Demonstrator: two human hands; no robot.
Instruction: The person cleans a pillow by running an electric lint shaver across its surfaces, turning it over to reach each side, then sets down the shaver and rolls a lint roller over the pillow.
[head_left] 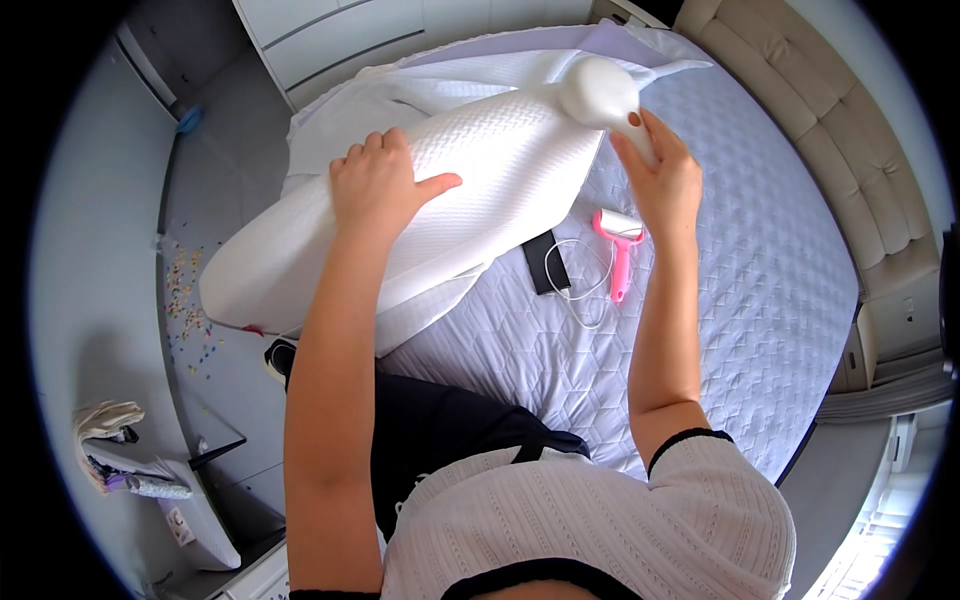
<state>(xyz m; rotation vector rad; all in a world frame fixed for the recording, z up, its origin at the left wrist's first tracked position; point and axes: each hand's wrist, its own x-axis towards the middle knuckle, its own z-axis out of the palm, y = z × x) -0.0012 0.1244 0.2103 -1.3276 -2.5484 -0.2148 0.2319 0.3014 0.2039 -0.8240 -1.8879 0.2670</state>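
Observation:
A white textured bed cover (490, 150) is bunched and raised across the left part of the bed. My left hand (375, 190) is on its upper side, with the fingers curled over the cloth and the thumb stretched to the right. In my right hand (665, 175) is a white handheld device with a round head (598, 92). Its head is at the far right end of the cover; whether it touches the cloth I cannot tell. A brown button shows near my thumb and finger.
On the grey quilted bed (770, 250) lie a pink-handled lint roller (620, 250), a black power bank (546, 262) and a white cable (590, 322). Small coloured bits (185, 290) are scattered over the floor at left. A padded headboard (810, 110) stands at right.

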